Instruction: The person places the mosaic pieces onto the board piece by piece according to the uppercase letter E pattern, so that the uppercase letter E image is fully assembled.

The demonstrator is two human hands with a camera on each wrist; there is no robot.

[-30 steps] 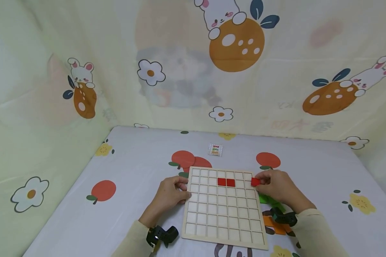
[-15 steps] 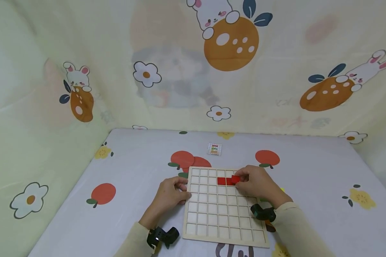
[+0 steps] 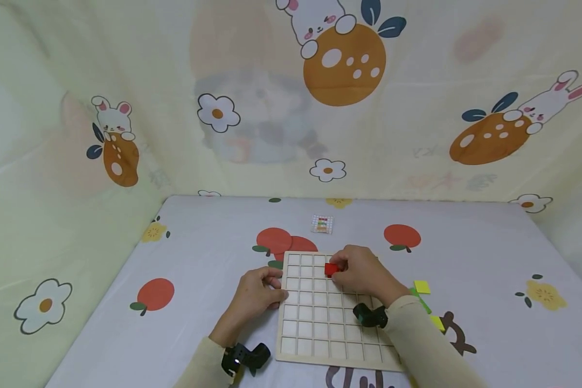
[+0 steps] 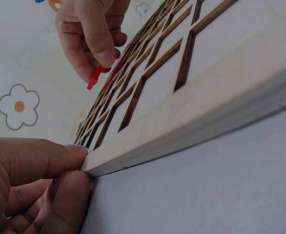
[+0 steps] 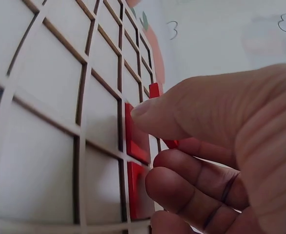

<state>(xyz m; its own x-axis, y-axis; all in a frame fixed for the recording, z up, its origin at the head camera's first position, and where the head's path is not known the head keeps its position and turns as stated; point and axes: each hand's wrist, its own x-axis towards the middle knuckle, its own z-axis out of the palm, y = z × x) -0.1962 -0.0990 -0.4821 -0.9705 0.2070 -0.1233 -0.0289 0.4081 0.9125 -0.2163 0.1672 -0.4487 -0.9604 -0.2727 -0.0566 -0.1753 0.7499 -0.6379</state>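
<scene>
Tile [image 5: 154,90] pinched in right hand [image 3: 364,272]
Tile: thin, plain red; gridded board [image 3: 306,328] beneath this hand. Left hand [image 3: 255,292] grips board edge.

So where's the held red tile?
In the head view, the held red tile is in the right hand over the far part of the board; in the right wrist view, near two seated red tiles.

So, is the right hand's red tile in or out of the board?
Out: the right hand pinches the red tile, raised above the board.
</scene>
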